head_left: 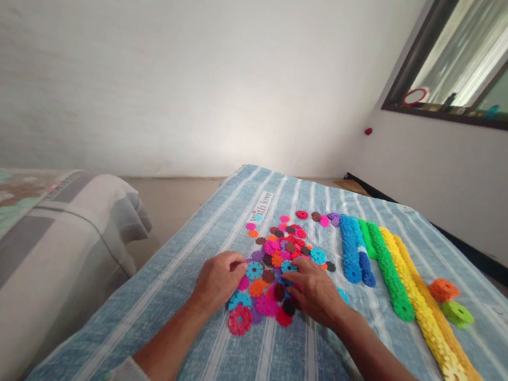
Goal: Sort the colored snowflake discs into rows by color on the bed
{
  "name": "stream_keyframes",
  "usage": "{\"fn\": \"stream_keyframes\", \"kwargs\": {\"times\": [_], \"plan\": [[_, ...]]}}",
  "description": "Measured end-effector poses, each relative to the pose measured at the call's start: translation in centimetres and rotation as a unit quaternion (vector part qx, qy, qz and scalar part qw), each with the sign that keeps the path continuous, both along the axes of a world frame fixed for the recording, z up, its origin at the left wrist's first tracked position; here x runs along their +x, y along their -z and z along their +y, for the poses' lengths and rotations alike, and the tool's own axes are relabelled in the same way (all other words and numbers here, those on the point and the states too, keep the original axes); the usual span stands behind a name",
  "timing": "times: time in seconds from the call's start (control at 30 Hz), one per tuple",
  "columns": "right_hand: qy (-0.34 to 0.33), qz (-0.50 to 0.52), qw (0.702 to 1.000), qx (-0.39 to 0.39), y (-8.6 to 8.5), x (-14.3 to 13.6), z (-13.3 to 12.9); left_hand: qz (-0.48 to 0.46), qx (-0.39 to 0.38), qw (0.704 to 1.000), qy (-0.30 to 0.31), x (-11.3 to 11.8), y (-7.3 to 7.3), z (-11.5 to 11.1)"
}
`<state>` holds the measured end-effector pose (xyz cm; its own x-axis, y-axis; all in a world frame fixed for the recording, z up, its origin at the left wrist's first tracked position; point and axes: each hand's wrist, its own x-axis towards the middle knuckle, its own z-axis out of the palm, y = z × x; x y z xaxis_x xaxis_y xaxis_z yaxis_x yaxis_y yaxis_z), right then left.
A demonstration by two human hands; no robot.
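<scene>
Your two hands stand apart at the mixed pile (268,275) of toothed discs, centre of the frame. The left hand (218,279) lies at the pile's left edge, fingertips drawn together beside a light-blue disc (254,270); whether they grip anything, you cannot tell. The right hand (315,290) reaches over the pile's right side, fingers bent down among the discs; its grip, too, cannot be told.

To the right, on the striped cloth (160,304), note the part that appears done: single-colour rows of overlapping discs, namely the blue row (349,246), green row (387,268), yellow row (421,308) and amber row (445,322), with a short dark-blue row (366,271), an orange stack (444,288) and a lime stack (457,314).

Above the pile, a red disc (302,214), brown disc (315,216), pink disc (324,221) and purple disc (334,219) seem barely begun as groups. Red, pink, black, brown, purple, orange and light-blue discs remain mixed, so you judge the work perhaps half complete.
</scene>
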<state>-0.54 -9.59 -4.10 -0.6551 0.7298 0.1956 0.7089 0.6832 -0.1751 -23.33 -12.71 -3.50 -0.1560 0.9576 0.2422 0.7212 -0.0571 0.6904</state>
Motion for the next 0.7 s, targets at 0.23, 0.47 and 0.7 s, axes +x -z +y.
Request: {"fn": "stream_keyframes", "kwargs": {"times": [0.23,0.47,0.7], "plan": [[-0.001,-0.01,1.0,-0.019,-0.7,-0.4,0.3,0.006,-0.002,1.0,0.006,0.0,0.2,0.0],[0.008,0.136,0.986,-0.094,-0.9,-1.3,0.6,0.004,-0.002,1.0,0.007,-0.1,0.2,0.2],[0.062,0.219,0.969,-0.1,-2.6,1.7,2.0,0.005,0.001,1.0,0.011,-0.4,0.1,0.4]]}}
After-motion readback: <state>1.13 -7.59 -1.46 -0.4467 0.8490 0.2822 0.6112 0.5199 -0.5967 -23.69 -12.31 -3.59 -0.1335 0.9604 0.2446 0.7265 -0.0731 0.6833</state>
